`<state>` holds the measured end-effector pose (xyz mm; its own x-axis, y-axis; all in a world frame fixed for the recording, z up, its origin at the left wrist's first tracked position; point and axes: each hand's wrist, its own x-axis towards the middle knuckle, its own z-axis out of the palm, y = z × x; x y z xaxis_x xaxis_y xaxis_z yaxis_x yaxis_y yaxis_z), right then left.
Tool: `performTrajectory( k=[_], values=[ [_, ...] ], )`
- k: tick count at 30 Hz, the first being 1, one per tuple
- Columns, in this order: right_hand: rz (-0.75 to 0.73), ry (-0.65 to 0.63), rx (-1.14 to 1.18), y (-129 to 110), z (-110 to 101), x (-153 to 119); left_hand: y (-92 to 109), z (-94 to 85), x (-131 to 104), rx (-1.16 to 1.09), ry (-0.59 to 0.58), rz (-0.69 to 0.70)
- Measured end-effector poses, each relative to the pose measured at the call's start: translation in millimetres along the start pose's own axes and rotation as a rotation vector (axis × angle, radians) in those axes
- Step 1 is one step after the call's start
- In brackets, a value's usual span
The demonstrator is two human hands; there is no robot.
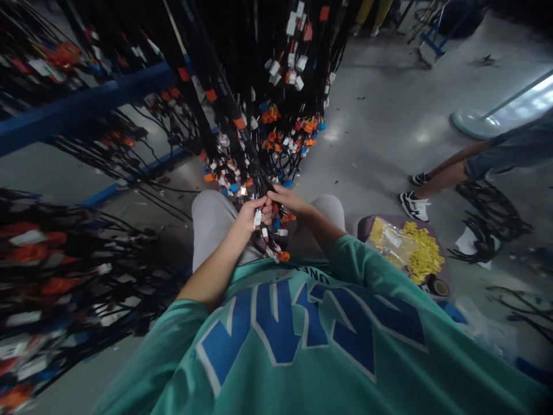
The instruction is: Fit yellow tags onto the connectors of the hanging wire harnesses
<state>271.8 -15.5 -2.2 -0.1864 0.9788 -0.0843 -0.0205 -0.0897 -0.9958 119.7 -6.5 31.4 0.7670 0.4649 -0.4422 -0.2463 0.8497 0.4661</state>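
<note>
Between my knees, my left hand (254,212) is closed around the lower end of a black wire harness (261,181). White connectors (258,218) and an orange connector (283,256) dangle from it below my fingers. My right hand (288,200) meets the left at the same bundle, its thumb and fingers pinched on the wires near the left thumb. Just what sits between the fingertips is too small to make out. Behind my hands hang more harness ends with white, orange and blue connectors (233,173).
Blue rack rails (86,106) with hanging harnesses stand on the left. A stool seat (367,225) at the right bears yellow plastic parts (421,251) and a clear bag (391,242). Another person's legs (444,178) and black cables (492,213) on the floor are farther right.
</note>
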Motion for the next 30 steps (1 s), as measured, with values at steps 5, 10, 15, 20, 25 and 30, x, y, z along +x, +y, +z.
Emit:
performTrajectory(
  k=[5,10,15,20,25,30],
  values=[
    [-0.068,0.054,-0.018,-3,-7,-3,13,35.5,-10,-0.29,0.065,0.028],
    [-0.014,0.307,-0.119,-10,-10,-39,14,56.0,-16,-0.436,0.027,0.081],
    [-0.043,0.152,0.12,-26,-13,-107,10,55.7,-16,-0.497,-0.027,0.102],
    [-0.003,0.205,0.078,-40,-7,-135,5,53.6,-15,-0.38,-0.024,0.058],
    [0.006,0.382,0.241,-50,5,-125,-5,49.8,-18,-0.112,0.031,0.064],
    [0.005,0.492,0.135,-61,19,-115,-14,47.0,-24,0.086,0.11,0.005]
  ],
)
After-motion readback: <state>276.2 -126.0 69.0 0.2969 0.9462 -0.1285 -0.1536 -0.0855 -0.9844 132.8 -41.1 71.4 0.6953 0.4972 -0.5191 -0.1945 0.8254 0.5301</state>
